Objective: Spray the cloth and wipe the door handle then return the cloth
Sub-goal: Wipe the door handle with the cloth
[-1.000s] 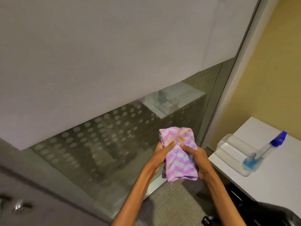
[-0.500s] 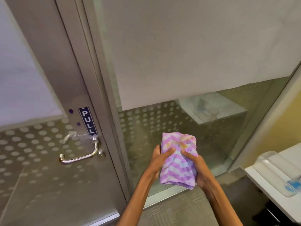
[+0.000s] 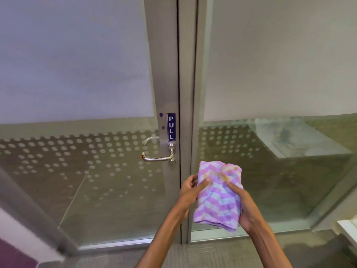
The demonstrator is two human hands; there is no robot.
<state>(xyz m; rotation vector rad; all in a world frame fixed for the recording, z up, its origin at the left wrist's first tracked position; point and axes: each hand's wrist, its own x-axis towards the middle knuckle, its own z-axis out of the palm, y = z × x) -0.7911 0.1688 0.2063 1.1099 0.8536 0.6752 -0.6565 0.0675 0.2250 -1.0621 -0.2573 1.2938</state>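
A folded pink, purple and white zigzag cloth (image 3: 219, 196) is held in front of me between both hands. My left hand (image 3: 190, 192) grips its left edge with the thumb across the front. My right hand (image 3: 245, 206) holds its right side, thumb pressed on top. A chrome lever door handle (image 3: 159, 156) sticks out of the metal door frame, up and to the left of the cloth, apart from it. Just above the handle is a blue PULL sign (image 3: 171, 127). The spray bottle is out of view.
The glass door (image 3: 77, 171) has frosted film above and a dotted band below. A fixed glass panel (image 3: 280, 161) stands to the right. A white table corner (image 3: 347, 227) shows at the lower right edge. Grey carpet (image 3: 212, 254) lies underfoot.
My view has swung left from the table with the spray bottle to the door, and the handle is now near centre. Both hands still hold the cloth the same way.
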